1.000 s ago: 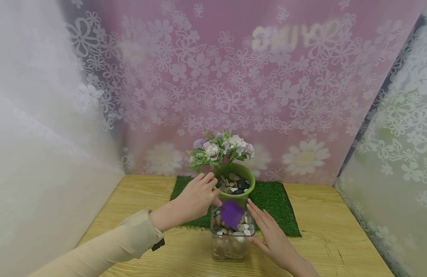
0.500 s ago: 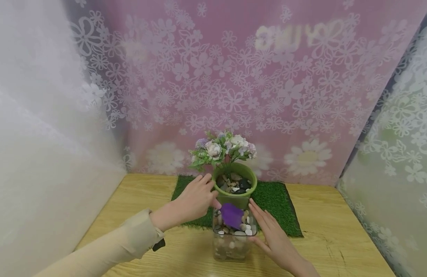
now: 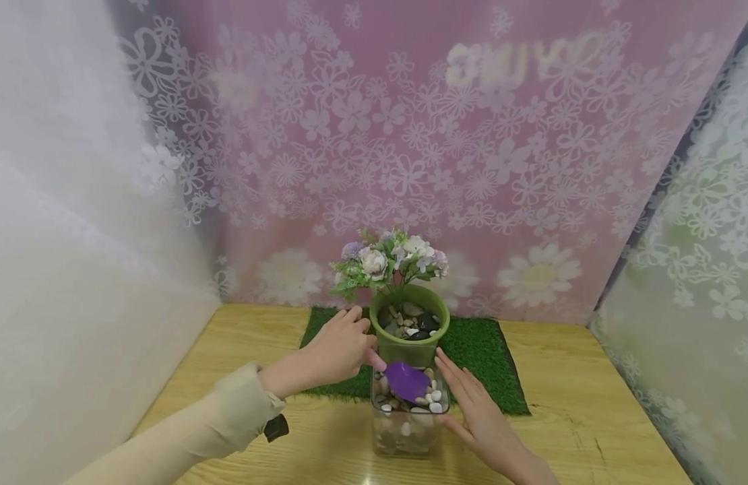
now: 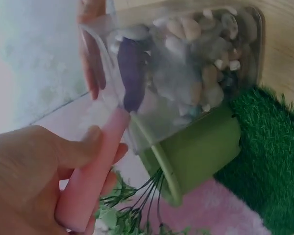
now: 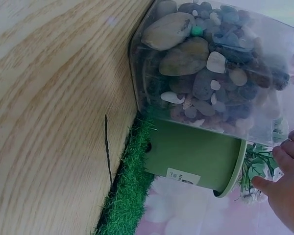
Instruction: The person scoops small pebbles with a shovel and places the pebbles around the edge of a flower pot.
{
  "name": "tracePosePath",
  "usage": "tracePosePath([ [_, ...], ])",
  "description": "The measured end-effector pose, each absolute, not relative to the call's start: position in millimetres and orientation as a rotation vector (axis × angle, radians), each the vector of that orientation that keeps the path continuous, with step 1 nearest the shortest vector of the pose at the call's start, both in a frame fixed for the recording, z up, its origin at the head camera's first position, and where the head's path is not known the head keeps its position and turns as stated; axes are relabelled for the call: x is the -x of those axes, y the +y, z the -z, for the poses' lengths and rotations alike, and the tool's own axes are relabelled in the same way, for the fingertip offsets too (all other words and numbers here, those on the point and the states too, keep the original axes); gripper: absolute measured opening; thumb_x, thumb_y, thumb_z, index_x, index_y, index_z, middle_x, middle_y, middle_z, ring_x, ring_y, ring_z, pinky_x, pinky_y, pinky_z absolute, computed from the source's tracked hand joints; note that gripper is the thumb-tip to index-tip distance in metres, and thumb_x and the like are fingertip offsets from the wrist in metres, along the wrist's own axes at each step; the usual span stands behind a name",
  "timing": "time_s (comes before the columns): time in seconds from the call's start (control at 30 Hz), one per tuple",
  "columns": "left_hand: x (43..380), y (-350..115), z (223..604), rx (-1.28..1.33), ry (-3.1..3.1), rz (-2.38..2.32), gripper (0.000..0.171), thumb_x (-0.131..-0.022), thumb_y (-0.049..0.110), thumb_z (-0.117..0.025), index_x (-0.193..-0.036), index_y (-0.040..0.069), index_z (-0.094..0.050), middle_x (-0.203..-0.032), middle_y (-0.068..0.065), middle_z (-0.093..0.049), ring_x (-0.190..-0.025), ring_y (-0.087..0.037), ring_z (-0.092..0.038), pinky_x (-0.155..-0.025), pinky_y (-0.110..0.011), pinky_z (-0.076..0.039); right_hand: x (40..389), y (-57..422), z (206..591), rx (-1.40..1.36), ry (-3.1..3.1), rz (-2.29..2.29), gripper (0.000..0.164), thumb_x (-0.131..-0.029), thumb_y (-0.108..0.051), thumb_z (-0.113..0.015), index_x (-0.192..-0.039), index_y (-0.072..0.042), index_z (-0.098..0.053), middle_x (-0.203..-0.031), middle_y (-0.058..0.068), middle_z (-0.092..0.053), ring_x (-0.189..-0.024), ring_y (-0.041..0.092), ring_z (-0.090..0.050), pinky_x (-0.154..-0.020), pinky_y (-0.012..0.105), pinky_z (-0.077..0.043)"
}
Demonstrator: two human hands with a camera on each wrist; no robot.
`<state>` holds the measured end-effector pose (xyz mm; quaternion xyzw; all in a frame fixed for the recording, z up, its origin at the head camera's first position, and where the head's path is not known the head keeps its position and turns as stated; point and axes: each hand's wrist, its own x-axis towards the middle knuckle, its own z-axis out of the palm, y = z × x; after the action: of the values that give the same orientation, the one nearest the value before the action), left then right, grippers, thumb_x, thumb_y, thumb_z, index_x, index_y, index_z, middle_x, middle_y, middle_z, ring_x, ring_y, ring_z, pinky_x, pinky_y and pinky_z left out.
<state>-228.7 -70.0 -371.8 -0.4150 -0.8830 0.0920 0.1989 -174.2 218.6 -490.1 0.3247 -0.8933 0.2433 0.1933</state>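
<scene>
My left hand [image 3: 334,347] grips the pink handle [image 4: 95,166] of a small toy shovel. Its purple blade [image 3: 407,382] lies at the top of the pebbles [image 5: 186,56] inside a clear plastic box [image 3: 410,412]. In the left wrist view the blade shows through the box wall, just inside the rim. My right hand [image 3: 480,421] rests along the right side of the box, fingers extended, with the thumb at the near corner. Directly behind the box stands a green flowerpot [image 5: 201,152] with stones in it and a bunch of artificial flowers [image 3: 389,259].
Under the pot is a green artificial grass mat [image 3: 486,367], lying on the wooden table [image 3: 568,417]. A pink floral curtain [image 3: 404,135] hangs behind, and pale sheets close in both sides. The pot's rim stands close beyond my left fingers.
My left hand has shifted slightly left and down, and the shovel's blade has turned, its tip now pointing more to the right over the pebbles. My right hand stays in place.
</scene>
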Motion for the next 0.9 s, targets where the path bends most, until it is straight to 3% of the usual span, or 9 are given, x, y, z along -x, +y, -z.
tracePosePath([
  [0.23, 231.5, -69.1, 376.0, 1.152, -2.546, -0.130, 0.003, -0.091, 0.022, -0.076, -0.089, 0.021, -0.078, -0.087, 0.002, -0.063, -0.080, -0.017, -0.032, -0.071, -0.030, -0.025, 175.0, 217.9, 492.8, -0.912, -2.516, -0.684, 0.085, -0.094, -0.025, -0.071, -0.162, -0.009, -0.023, -0.167, 0.011, -0.022, -0.149, 0.024, -0.032, -0.122, 0.022, -0.006],
  [0.5, 218.4, -71.8, 372.7, 1.073, -2.690, 0.063, 0.005, -0.090, 0.014, -0.072, -0.089, 0.015, -0.077, -0.078, 0.002, -0.056, -0.077, -0.017, -0.030, -0.070, -0.031, -0.026, 172.3, 218.2, 491.4, -0.914, -2.496, -0.700, 0.084, -0.093, -0.024, -0.072, -0.161, -0.005, -0.025, -0.167, 0.012, -0.022, -0.150, 0.021, -0.029, -0.119, 0.018, -0.003],
  [0.6, 212.8, -72.9, 376.1, 1.045, -2.669, 0.061, 0.006, -0.092, 0.020, -0.073, -0.088, 0.016, -0.076, -0.078, 0.002, -0.057, -0.076, -0.017, -0.031, -0.069, -0.030, -0.027, 172.4, 218.8, 490.4, -0.912, -2.491, -0.696, 0.084, -0.093, -0.024, -0.072, -0.160, -0.004, -0.025, -0.167, 0.013, -0.023, -0.150, 0.021, -0.030, -0.119, 0.018, -0.002],
  [0.9, 213.0, -85.8, 388.6, 1.010, -2.665, 0.260, 0.012, -0.093, 0.028, -0.073, -0.088, 0.016, -0.075, -0.080, 0.004, -0.060, -0.076, -0.015, -0.034, -0.071, -0.029, -0.030, 174.5, 219.2, 490.0, -0.899, -2.507, -0.681, 0.084, -0.093, -0.023, -0.073, -0.161, -0.006, -0.025, -0.167, 0.012, -0.023, -0.150, 0.022, -0.029, -0.124, 0.032, -0.014],
])
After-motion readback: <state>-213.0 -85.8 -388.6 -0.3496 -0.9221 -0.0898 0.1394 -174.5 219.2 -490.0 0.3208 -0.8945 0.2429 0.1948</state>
